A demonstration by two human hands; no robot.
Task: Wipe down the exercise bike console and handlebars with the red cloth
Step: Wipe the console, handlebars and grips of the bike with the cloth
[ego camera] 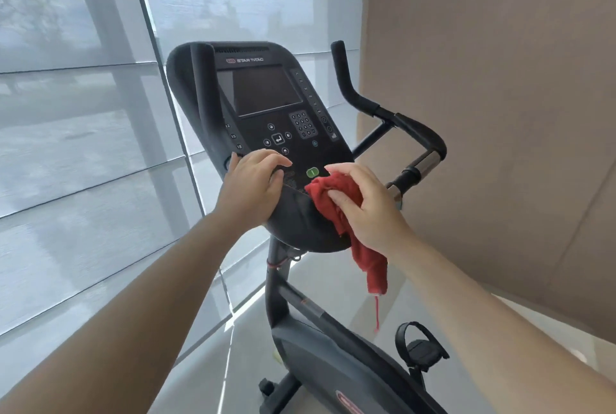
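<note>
The black exercise bike console [263, 96] stands in the middle, with a dark screen, a keypad and a green button near its lower edge. My left hand [253, 187] rests on the console's lower left part, fingers curled over its edge. My right hand [363, 203] grips the bunched red cloth [336, 200] and presses it against the console's lower right corner, just below the green button. A tail of the cloth hangs down past the console. The right handlebar [400, 123] curves up and out to the right of the console. The left handlebar is hidden behind the console.
A large window with translucent blinds [83, 113] fills the left side. A beige wall [500, 80] rises close on the right. Below are the bike's post [276, 283], housing [333, 363] and a strapped pedal [420, 343] over a pale floor.
</note>
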